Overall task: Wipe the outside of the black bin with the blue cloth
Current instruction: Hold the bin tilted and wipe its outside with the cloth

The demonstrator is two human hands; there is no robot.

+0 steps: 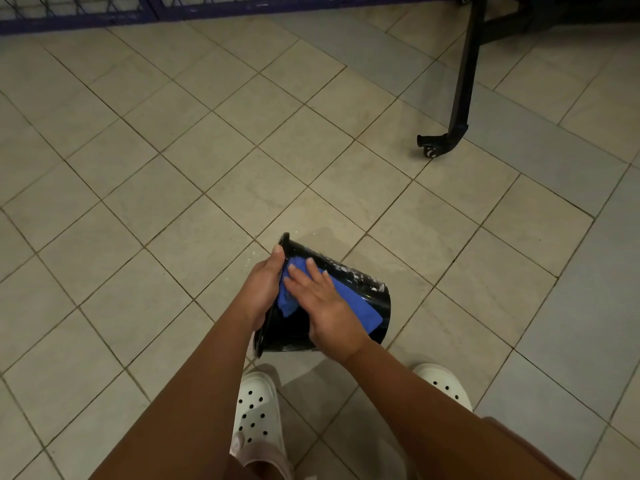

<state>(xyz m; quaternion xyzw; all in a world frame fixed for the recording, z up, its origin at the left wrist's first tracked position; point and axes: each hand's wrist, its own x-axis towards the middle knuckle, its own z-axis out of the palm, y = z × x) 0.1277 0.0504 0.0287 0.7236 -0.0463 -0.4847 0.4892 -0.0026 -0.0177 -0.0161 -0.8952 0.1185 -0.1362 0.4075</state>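
Observation:
The black bin [356, 278] is held on its side above the tiled floor, mouth to the left and base to the right, with whitish smears along its upper wall. My left hand [261, 289] grips the bin's rim, thumb over the edge. The blue cloth [349, 304] lies across the bin's outer wall. My right hand [320, 301] presses flat on the cloth with straight fingers, covering its middle part.
Beige floor tiles [173, 202] spread all around. A black metal stand leg with a caster [450, 133] stands at the upper right. A dark blue mesh fence [104, 12] runs along the top. My feet in white clogs [258, 417] are below the bin.

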